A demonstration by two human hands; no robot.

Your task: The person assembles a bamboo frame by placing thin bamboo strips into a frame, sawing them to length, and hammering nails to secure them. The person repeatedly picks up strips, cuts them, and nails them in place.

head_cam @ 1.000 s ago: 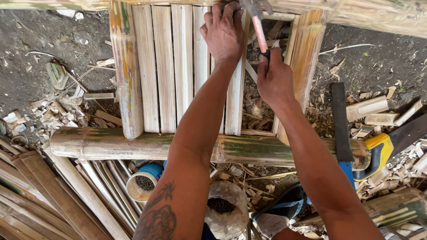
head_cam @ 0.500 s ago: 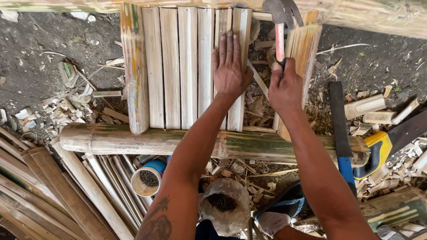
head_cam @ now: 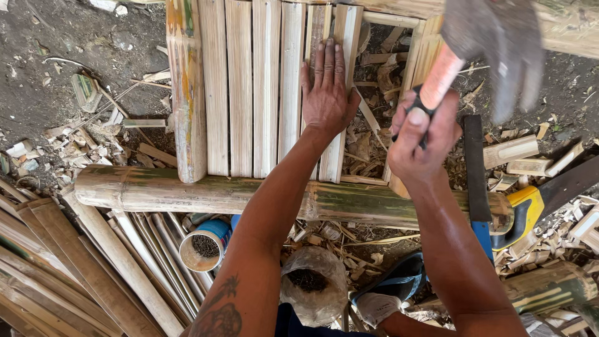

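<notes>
the left hand (head_cam: 327, 93) lies flat and open on the last bamboo slats (head_cam: 324, 37), fingers pointing up the picture, away from the person. half a second ago it lay in the same spot, so it is still pressing the slats down. the slats run long ways from the thick bamboo pole (head_cam: 187, 190) near the person to the far edge, side by side.

to the right, the right hand (head_cam: 421, 140) is closed around the hammer (head_cam: 493, 43). the hammer head is now bigger, blurry and nearer the camera than before, so it has been lifted, which looks like a swing getting ready. its pale red handle slants from the fist up and to the right, with the grey head at the top, above the open gap beside the slats.
</notes>
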